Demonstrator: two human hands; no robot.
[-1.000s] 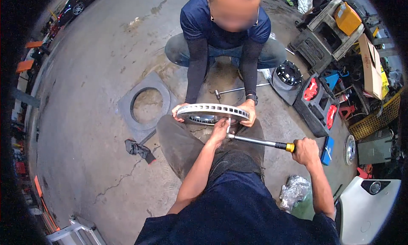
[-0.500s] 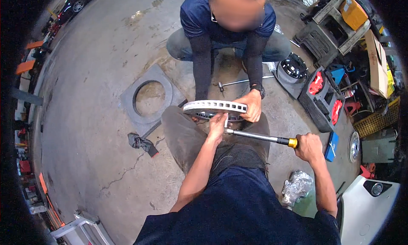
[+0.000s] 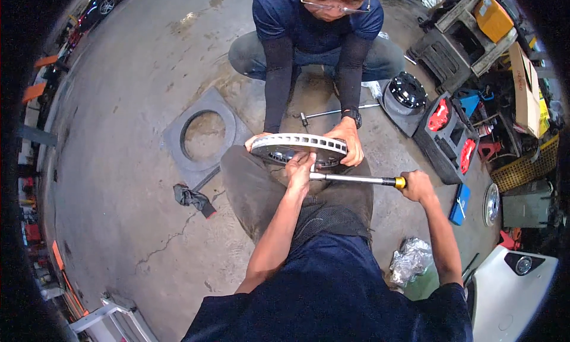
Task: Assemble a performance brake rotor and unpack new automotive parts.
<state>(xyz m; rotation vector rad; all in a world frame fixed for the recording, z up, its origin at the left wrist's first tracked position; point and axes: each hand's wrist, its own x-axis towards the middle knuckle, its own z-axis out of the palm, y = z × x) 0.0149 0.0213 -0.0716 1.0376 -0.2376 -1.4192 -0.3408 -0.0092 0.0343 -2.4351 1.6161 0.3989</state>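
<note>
A ventilated brake disc is held tilted over my knees, its vaned edge facing up. My right hand is wrapped round the handle end of a torque wrench, which lies nearly level and has a gold collar. At the wrench's head, my left hand closes round the upright socket piece against the disc's underside. The fastener there is hidden by my fingers and the disc. Opposite me, a crouching person's two hands grip the disc's rim, one hand at the right and the other at the left.
On the floor at left lie a grey foam block with a round cut-out and a dark glove. A long-handled bar lies beyond the disc. Right are red brake calipers in foam, a blue case and crumpled foil.
My right hand has swung the wrench handle a little left and up. The other person's hand at the disc's left rim has come into view, and their head has lifted.
</note>
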